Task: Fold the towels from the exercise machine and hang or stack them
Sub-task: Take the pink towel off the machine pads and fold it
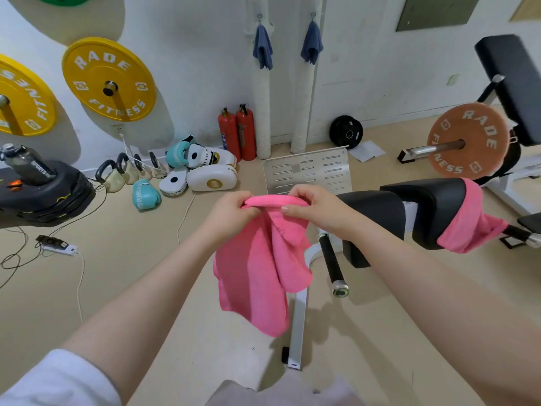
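A pink towel (pixel 257 268) hangs in the air in front of me, doubled over along its top edge. My left hand (pixel 231 210) pinches that top edge at the left and my right hand (pixel 316 205) pinches it at the right, close together. A second pink towel (pixel 471 221) is draped over the right black pad (pixel 439 206) of the exercise machine. Two blue towels (pixel 263 48) (pixel 312 43) hang from hooks on the far white wall.
The machine's black roller pads (pixel 377 212), chrome handle (pixel 332 262) and white frame (pixel 298 320) stand just right of the held towel. Boxing gloves and pads (pixel 199 171), kettlebells, fire extinguishers (pixel 238 136) line the wall. Cables and a power strip (pixel 60 249) lie on the floor at left.
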### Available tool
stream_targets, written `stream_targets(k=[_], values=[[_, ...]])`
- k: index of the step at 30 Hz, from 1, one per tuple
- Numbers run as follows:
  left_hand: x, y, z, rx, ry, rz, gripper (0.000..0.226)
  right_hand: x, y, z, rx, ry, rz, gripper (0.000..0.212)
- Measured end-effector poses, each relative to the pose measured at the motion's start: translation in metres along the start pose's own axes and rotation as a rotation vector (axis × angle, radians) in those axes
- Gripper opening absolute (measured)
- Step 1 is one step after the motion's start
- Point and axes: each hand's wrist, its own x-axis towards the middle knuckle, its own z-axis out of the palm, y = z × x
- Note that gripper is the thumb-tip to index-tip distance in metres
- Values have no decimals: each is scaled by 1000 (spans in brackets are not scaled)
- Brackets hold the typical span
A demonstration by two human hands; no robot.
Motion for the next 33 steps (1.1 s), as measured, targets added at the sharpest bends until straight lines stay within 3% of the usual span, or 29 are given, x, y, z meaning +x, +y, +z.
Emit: stream_targets(k=[2,5,8,10,14,16,20,22,26,29,30,33], values=[[-1,2,0,-92,-47,-79,24,-1,-1,0,83,50,6,8],[-1,10,0,-236,-132,-159,59,-1,-2,0,120,158,70,34],[-2,30,-3,-367,-193,-42,58,-5,-3,1,78,46,92,59],[-4,45,-4,-379,-273,38,54,-8,-6,4,123,-38,48,63],[-8,57,1,-315,-329,165,54,-10,-11,4,148,43,-67,38],[-7,55,1,-277,-253,175,56,-9,-10,0,50,113,-30,19],[-5,35,-2,-112,-38,113,42,-4,-7,-6,19,192,45,15],[-4,22,-5,-177,8,33,24,-2,-7,-8,72,225,62,13],[-3,13,-14,-458,-49,-109,32,1,-5,-11,156,250,105,20],[-4,13,-13,-631,-63,-158,13,0,-5,-9,223,258,159,19],[-4,14,-11,-652,-49,-180,4,-1,-6,-9,239,243,153,16],[-4,13,-2,-686,17,-241,13,-6,-17,-8,352,98,120,13]])
